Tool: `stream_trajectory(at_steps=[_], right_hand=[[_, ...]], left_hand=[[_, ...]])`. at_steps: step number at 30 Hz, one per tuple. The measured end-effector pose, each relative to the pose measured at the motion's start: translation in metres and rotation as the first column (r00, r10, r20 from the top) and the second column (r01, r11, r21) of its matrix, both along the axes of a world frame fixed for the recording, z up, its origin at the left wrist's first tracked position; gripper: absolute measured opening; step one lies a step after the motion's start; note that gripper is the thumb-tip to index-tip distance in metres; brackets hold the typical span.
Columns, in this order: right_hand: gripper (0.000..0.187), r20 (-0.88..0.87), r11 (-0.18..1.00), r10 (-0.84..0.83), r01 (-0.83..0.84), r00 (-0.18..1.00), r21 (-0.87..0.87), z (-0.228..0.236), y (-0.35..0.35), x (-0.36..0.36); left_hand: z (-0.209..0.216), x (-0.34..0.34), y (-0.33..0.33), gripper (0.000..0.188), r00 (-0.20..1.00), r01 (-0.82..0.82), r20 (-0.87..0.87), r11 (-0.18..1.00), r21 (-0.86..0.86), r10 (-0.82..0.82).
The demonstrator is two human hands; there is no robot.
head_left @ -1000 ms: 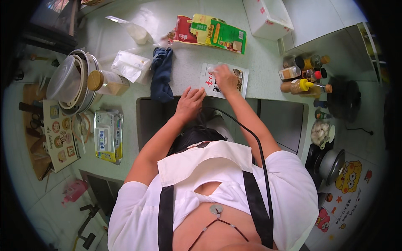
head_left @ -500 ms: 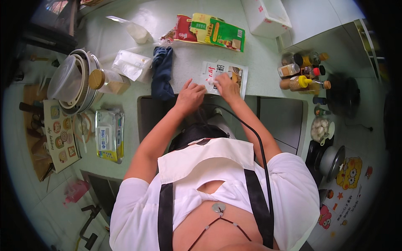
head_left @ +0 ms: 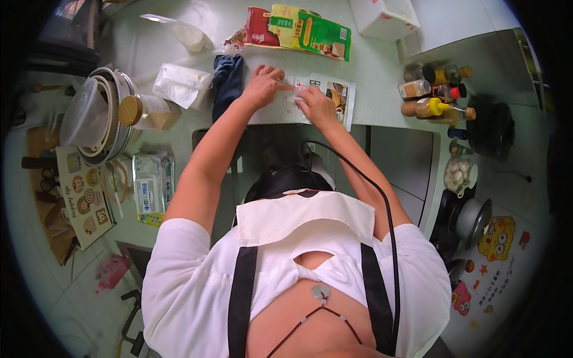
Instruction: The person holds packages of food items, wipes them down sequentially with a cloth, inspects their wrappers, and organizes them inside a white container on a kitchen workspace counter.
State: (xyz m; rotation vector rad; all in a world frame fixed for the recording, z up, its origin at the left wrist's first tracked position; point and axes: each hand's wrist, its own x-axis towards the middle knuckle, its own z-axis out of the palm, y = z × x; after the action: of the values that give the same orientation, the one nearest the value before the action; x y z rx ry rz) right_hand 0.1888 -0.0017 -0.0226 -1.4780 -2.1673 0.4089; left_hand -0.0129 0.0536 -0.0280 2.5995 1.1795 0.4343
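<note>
A white packet (head_left: 325, 95) with red and black print and a food picture lies flat near the counter's front edge. My right hand (head_left: 316, 106) rests on it, fingers pinched round a small crumpled white piece that looks like a tissue (head_left: 300, 97). My left hand (head_left: 264, 86) is just left of the packet, its index finger stretched toward the packet's left edge and the other fingers loosely bent; nothing shows in it. A dark blue cloth (head_left: 228, 86) lies beside my left wrist. Behind the packet are flat green, yellow and red food packets (head_left: 322, 39).
At left stand a white tissue pack (head_left: 181, 85), a lidded jar (head_left: 152, 112), stacked bowls and strainers (head_left: 101, 113) and a wipes pack (head_left: 152, 182). Seasoning bottles (head_left: 433, 92) crowd the right side. A white box (head_left: 382, 18) sits at the back. A black cable (head_left: 373, 182) crosses my right arm.
My left hand has shifted away from the counter's front edge, its index finger now extended toward the packet. My right hand stays on the packet. The whole view has shifted slightly.
</note>
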Motion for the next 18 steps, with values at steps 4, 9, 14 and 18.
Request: stream_trajectory(at_steps=[4, 9, 14, 18], right_hand=[[0.012, -0.028, 0.995, 0.092, -0.091, 0.995, 0.03, -0.007, -0.007, -0.023], [0.009, -0.031, 0.958, 0.286, -0.286, 0.958, 0.005, -0.003, -0.025, -0.009], [0.012, 0.012, 0.984, 0.177, -0.176, 0.984, -0.003, -0.005, -0.001, 0.005], [0.012, -0.044, 0.997, 0.078, -0.077, 0.996, 0.025, -0.01, 0.004, -0.017]], left_hand=[[-0.003, 0.0, -0.001, 0.051, 0.998, -0.062, -0.03, 0.998, -0.032, 0.061], [-0.01, 0.0, -0.01, 0.055, 0.992, -0.125, -0.007, 0.992, 0.009, 0.125], [-0.014, 0.003, -0.015, 0.053, 0.987, -0.162, -0.019, 0.987, -0.007, 0.162], [-0.012, 0.005, -0.016, 0.052, 0.982, -0.186, -0.029, 0.982, -0.014, 0.185]])
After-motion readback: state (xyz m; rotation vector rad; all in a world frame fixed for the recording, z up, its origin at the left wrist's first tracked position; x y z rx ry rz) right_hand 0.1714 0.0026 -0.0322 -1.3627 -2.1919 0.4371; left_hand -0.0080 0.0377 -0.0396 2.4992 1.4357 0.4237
